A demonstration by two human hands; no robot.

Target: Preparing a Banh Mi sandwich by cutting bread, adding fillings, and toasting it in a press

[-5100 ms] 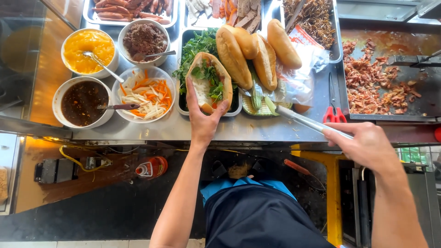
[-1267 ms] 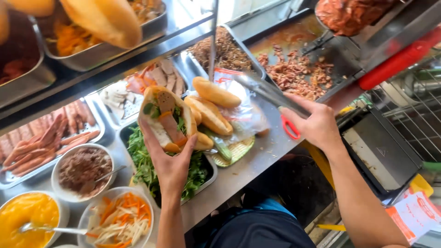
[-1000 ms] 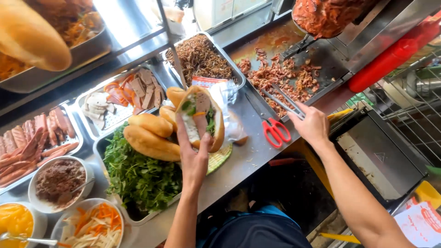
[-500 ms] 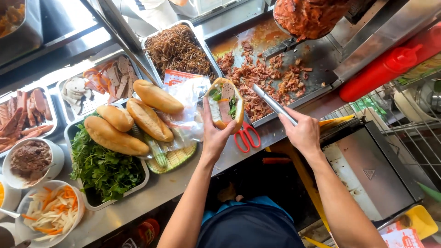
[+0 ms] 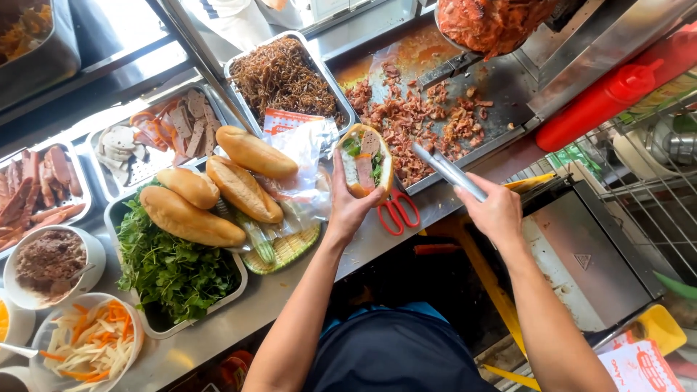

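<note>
Since the frame half a second earlier, the split sandwich (image 5: 365, 161) has been carried a little further toward 1 o'clock, so that it is now held over the near edge of the griddle tray (image 5: 508, 94), and the metal tongs (image 5: 449, 171) have been brought in beside it. The sandwich is gripped from below by the left hand (image 5: 348, 210), whose fingers (image 5: 340, 168) are curled shut around the bread, the cut side turned up so that greens and slices of meat are seen inside. The tongs are clasped by the right hand (image 5: 497, 212), its fingers wrapped closed on the handle end; the tips are pointed toward 10 o'clock and are seen nearly together, just beside the sandwich. Chopped browned meat (image 5: 428, 120) is spread over the tray at 12 o'clock from the tongs. Red-handled scissors (image 5: 396, 210) are laid on the steel desk (image 5: 290, 283) between the two hands. At 9 o'clock from the sandwich, whole baguettes (image 5: 243, 189) are piled on a clear plastic bag (image 5: 305, 170), and further toward 8 o'clock a tray of green herbs (image 5: 170, 265) is set. A red squeeze bottle (image 5: 610, 94) is lying tilted at 2 o'clock.
</note>
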